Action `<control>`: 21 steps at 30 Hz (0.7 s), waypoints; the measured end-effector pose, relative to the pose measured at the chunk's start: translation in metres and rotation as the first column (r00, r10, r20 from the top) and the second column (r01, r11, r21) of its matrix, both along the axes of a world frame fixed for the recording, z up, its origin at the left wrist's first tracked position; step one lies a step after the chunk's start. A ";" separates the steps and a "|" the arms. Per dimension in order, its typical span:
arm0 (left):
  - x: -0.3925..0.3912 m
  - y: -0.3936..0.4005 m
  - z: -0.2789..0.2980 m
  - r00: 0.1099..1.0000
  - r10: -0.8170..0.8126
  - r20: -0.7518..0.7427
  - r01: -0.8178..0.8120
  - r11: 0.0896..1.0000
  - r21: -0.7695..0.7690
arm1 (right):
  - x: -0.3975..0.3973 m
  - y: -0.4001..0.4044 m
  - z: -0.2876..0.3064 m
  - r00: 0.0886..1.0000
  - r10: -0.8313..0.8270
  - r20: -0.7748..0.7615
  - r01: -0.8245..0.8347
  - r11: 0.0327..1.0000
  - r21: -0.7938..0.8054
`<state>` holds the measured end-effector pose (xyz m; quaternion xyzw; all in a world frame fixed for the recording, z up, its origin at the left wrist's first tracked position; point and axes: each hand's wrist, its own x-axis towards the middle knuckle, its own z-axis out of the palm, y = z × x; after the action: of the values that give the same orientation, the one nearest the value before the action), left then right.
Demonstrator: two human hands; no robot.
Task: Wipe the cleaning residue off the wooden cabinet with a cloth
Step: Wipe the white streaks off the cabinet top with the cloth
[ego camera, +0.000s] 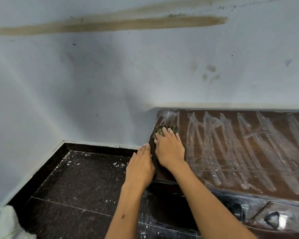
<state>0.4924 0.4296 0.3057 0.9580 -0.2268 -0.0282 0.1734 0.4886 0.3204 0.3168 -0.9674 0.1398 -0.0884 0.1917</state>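
A low dark wooden cabinet (248, 149) stands against the wall at the right, its top streaked with white residue. A small greenish cloth (160, 130) lies near the top's far left corner. My right hand (169, 149) presses flat on the cloth, fingers straight, covering most of it. My left hand (141, 166) rests with straight fingers against the cabinet's left edge, just beside the right hand. White residue clings to the fingertips of both hands.
The pale blue wall (110, 75) with brown smears rises right behind the cabinet. A dark speckled tile floor (79, 187) with white flecks lies left of it. A white cloth or bag (5, 223) sits at the bottom left. A handle (273, 219) shows on the cabinet front.
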 end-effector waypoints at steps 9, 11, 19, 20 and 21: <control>0.012 0.000 -0.001 0.999 -0.014 0.051 0.014 1.000 0.001 | -0.048 0.025 -0.021 0.992 -0.043 0.116 0.048 0.998 -0.041; 0.008 -0.002 -0.001 0.999 -0.020 0.048 0.019 1.000 0.016 | -0.020 0.010 -0.017 0.997 -0.036 0.064 0.038 0.999 -0.026; 0.004 0.002 -0.002 0.997 -0.024 0.072 0.021 0.999 0.040 | -0.035 0.014 -0.024 0.993 -0.077 0.093 0.079 0.997 -0.015; 0.004 0.001 -0.003 0.997 -0.028 0.072 0.024 0.999 0.047 | -0.048 0.020 -0.028 0.989 -0.094 0.118 0.095 0.995 -0.002; 0.005 0.000 -0.003 0.997 -0.033 0.072 0.029 0.998 0.058 | -0.056 0.025 -0.031 0.985 -0.112 0.129 0.111 0.994 0.013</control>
<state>0.4979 0.4297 0.3027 0.9592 -0.2469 -0.0023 0.1374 0.4324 0.3453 0.2861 -0.9497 0.1811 -0.1613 0.1979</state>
